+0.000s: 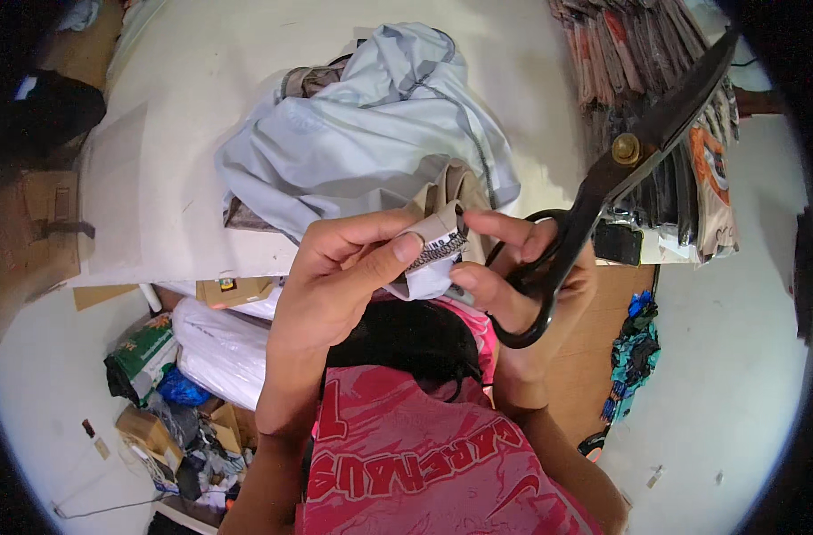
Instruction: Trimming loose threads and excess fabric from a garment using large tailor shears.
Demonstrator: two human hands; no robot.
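A light grey garment [353, 143] with beige parts and dark overlock seams lies bunched on the white table. Its beige, folded edge [430, 280] is raised toward me, showing dark zigzag stitching and a printed strip. My left hand [313, 281] pinches this edge between thumb and fingers. Large black scissors [594, 183] with a brass pivot hang on my right hand [505, 285], whose fingers pass through the handle loops. The blades lie together and point to the upper right, away from the cloth. My right thumb and forefinger stand apart at the edge's right end; whether they touch it I cannot tell.
Stacks of garments in clear bags [643, 80] lie at the table's right side. Below the table's left part are white wrapped bundles [215, 343], a green sack [143, 361] and cardboard boxes [148, 437]. A teal and black cloth bundle [636, 357] is low on the right.
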